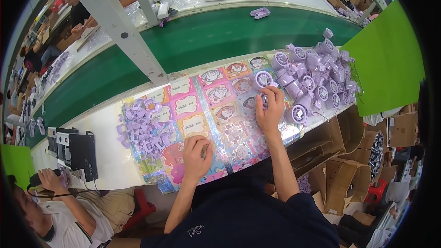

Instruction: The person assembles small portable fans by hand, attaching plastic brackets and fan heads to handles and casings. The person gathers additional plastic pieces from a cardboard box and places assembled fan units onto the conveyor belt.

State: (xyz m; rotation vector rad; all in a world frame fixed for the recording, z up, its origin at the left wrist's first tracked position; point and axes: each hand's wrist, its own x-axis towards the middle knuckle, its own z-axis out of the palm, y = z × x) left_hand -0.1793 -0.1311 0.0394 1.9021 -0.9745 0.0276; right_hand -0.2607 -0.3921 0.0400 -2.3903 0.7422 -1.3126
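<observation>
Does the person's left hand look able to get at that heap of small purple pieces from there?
Yes, it seems so: the left hand is at the printed sheets, to the right of the small purple pieces, and nothing visible stands between them.

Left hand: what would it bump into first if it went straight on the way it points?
Probably nothing upright: the way of the left hand looks free over the flat printed sheets, toward the green belt beyond. Its height above the sheets is hard to judge.
</observation>
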